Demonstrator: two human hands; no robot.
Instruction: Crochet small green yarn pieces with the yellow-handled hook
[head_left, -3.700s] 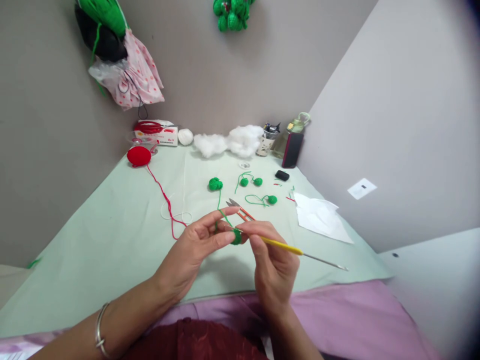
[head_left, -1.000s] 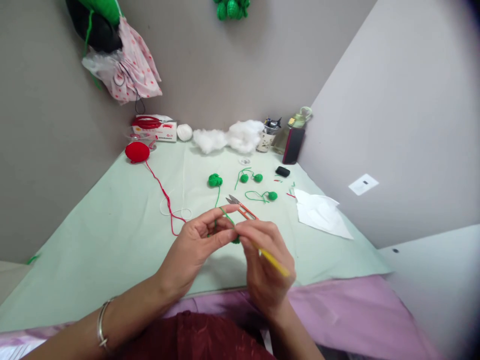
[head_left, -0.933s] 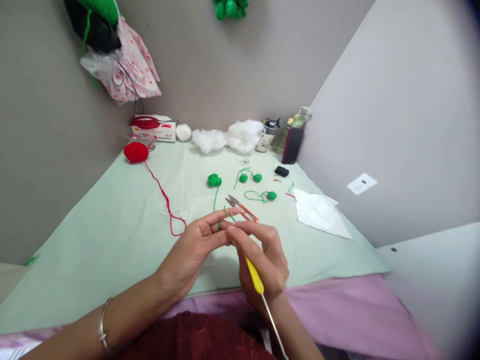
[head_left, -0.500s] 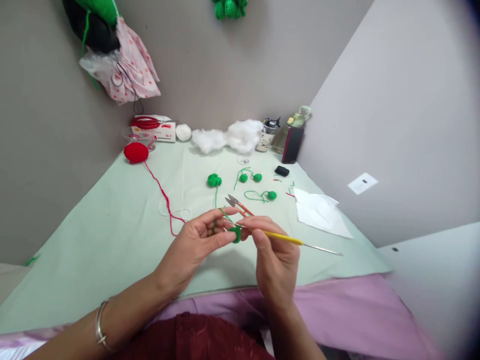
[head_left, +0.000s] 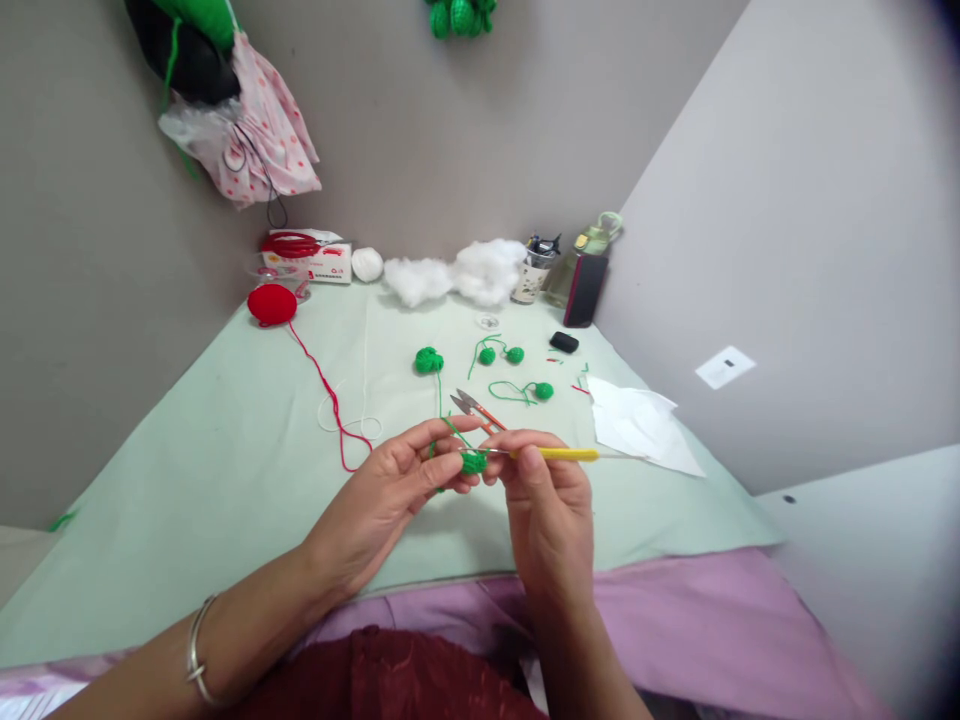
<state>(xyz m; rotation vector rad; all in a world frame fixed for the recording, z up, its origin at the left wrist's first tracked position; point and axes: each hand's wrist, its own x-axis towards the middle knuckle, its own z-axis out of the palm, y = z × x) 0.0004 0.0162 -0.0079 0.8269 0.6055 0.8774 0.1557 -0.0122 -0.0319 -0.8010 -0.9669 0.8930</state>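
Observation:
Between the fingers of my left hand (head_left: 409,470) is a small green crochet piece (head_left: 474,463), pinched by thumb and fingertips. Green yarn passes over the raised left index finger and leads back to a small green yarn ball (head_left: 429,360) on the table. My right hand (head_left: 551,490) is closed around the yellow handle of a crochet hook (head_left: 568,455), held nearly level. The hook's metal tip meets the top of the green piece; whether it is inside a stitch I cannot tell. Just beyond my fingers lie orange-handled thread snips (head_left: 472,405), partly hidden.
Small green crocheted balls (head_left: 514,355) with yarn tails lie beyond my hands. A red yarn ball (head_left: 272,306) trails its strand on the left. White stuffing (head_left: 487,272), a pen cup (head_left: 531,278) and a phone (head_left: 586,290) line the back. White paper (head_left: 641,425) lies right.
The hook has swung from slanting down rightward to nearly level. The green piece has turned in my left fingers and shows more of its side. The yarn from the ball has shifted slightly right.

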